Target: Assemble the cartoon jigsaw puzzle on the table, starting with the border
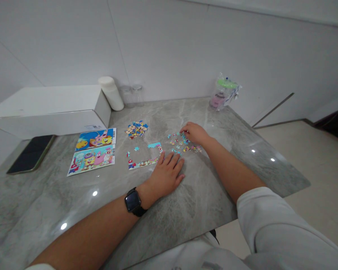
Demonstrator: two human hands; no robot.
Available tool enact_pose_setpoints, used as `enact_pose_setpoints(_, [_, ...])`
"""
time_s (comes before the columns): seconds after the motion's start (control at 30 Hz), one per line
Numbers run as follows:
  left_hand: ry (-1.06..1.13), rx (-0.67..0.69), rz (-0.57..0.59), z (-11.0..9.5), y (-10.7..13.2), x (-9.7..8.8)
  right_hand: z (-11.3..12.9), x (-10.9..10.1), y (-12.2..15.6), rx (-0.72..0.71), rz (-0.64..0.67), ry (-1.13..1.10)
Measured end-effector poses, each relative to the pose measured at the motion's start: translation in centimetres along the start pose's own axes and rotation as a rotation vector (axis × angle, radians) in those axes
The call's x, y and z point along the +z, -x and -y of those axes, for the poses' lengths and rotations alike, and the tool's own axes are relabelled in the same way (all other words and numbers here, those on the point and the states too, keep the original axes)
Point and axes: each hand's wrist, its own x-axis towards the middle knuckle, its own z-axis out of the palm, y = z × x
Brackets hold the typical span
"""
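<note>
My left hand (167,174) lies flat on the table with its fingers spread, its fingertips at the lower right corner of a partly joined jigsaw border (143,164). A black watch is on that wrist. My right hand (195,133) is over the far edge of the loose jigsaw pieces (178,142), its fingers bent and drawn together; what they pinch, if anything, is hidden. Inside the border's outline, near its upper left, lies a single blue piece (136,149). Farther back is a heap of blue and yellow jigsaw pieces (137,129).
Two cartoon picture cards (92,159) lie left of the border, beside a dark phone (30,153). A white box (45,110), a white bottle (112,93) and two clear glasses (132,95) stand by the wall. A plastic-wrapped cup (222,93) is at the back right.
</note>
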Motion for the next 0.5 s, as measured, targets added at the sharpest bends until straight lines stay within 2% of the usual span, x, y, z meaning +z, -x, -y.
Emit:
enact_pose_setpoints(0.1, [0.003,-0.002,-0.002,-0.1,-0.1,-0.1,0.5,0.4,0.1,-0.017,0.035,0.002])
enact_pose_setpoints(0.3, [0.015,0.002,0.000,-0.2,-0.2,-0.4,1.6,1.3,0.0,-0.008,-0.069,-0.014])
enact_pose_setpoints(0.5, [0.005,0.017,0.000,-0.2,-0.1,-0.7,2.0,1.4,-1.8,-0.004,0.015,0.038])
